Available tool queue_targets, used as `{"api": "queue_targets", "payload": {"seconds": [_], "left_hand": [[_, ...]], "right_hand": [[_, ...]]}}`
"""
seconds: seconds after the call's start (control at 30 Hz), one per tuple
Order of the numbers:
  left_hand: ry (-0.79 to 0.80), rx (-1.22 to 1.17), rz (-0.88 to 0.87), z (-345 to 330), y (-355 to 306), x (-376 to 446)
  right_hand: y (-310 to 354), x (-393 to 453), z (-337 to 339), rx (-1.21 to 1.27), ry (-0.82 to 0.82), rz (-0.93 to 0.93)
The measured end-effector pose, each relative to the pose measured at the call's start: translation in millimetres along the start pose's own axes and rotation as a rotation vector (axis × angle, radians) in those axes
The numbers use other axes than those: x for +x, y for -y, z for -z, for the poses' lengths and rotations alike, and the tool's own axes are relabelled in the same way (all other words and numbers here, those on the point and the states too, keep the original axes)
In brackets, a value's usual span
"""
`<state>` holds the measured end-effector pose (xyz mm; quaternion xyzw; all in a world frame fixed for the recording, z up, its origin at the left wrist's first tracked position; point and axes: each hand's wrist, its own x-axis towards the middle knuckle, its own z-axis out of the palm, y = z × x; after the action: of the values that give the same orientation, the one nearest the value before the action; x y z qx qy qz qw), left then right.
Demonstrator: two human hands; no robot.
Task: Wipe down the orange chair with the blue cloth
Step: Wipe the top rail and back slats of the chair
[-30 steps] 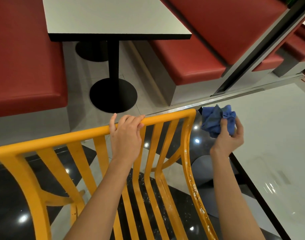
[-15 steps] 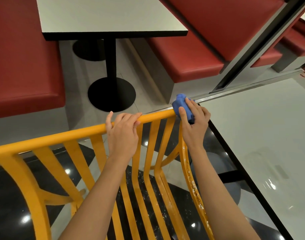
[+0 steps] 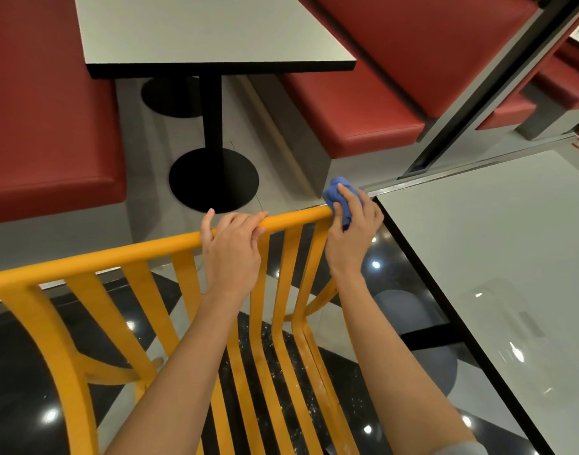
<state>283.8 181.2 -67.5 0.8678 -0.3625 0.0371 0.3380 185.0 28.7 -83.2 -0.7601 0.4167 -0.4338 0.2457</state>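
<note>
Nearest to me, the seat slats [image 3: 281, 382] of the orange chair [image 3: 94, 310] showed pale specks and a whitish smear along the right-hand slat, so I judged the seat had not been wiped yet. The slats of the backrest above them looked unmarked, though I could not tell whether they had been cleaned or were simply free of dirt.

Further out, my left hand [image 3: 230, 254] gripped the top rail [image 3: 134, 254] near its middle, fingers curled over the far side and thumb on the near side, steadying the chair. My right hand [image 3: 354, 231] was at the right end of that rail, fingers curled round the bunched blue cloth [image 3: 334, 193] and pressing it onto the corner where the rail meets the right upright. The cloth touched the rail, with part of it bulging out above my fingers.

I took this for the very start of the job: the cloth was in contact at one end only. The length of the rail to the left, the back slats, the seat and the frame below all seemed left to do.

Just beside the chair on the right stood a grey table with a dark edge [image 3: 478, 257]. Beyond were a second table on a black pedestal [image 3: 212, 126] and red bench seats [image 3: 354, 116].
</note>
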Motion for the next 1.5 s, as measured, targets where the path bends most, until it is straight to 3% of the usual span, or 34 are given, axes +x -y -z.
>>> {"api": "queue_targets", "payload": {"seconds": [0.13,0.3,0.43,0.5,0.6,0.77,0.83,0.97,1.1,1.17,1.27,1.37,1.5], "left_hand": [[0.005,-0.011,0.005,0,-1,0],[-0.002,-0.014,0.004,0,0,0],[0.004,0.002,-0.004,0,1,-1],[0.007,0.0,-0.005,0,2,0],[0.006,0.0,-0.009,-1,3,0],[0.012,0.012,-0.028,0,4,-2],[0.02,0.015,-0.038,1,6,-2],[0.051,0.035,-0.063,2,9,-1],[0.104,0.02,-0.07,10,7,-1],[0.152,0.045,-0.052,17,2,3],[0.241,0.13,-0.126,17,-11,21],[0.351,0.072,-0.236,-3,-29,42],[0.386,-0.014,-0.345,-36,-61,59]], "right_hand": [[-5,-29,8,-0.044,0.176,0.274],[5,-6,0,0.006,-0.003,0.004],[2,-44,5,-0.001,0.175,0.298],[-4,-30,14,0.04,0.112,0.224],[9,-3,7,0.087,-0.058,-0.043],[7,-58,5,-0.002,0.208,0.339],[-13,-56,15,-0.005,0.159,0.269],[-19,-21,26,0.083,-0.081,-0.062],[-26,-50,43,0.139,0.081,0.005],[-48,-76,58,0.151,0.122,-0.068],[-78,-96,68,0.167,0.009,-0.219],[-86,-82,63,0.235,-0.059,-0.337],[-71,-66,49,0.327,-0.103,-0.279]]}}
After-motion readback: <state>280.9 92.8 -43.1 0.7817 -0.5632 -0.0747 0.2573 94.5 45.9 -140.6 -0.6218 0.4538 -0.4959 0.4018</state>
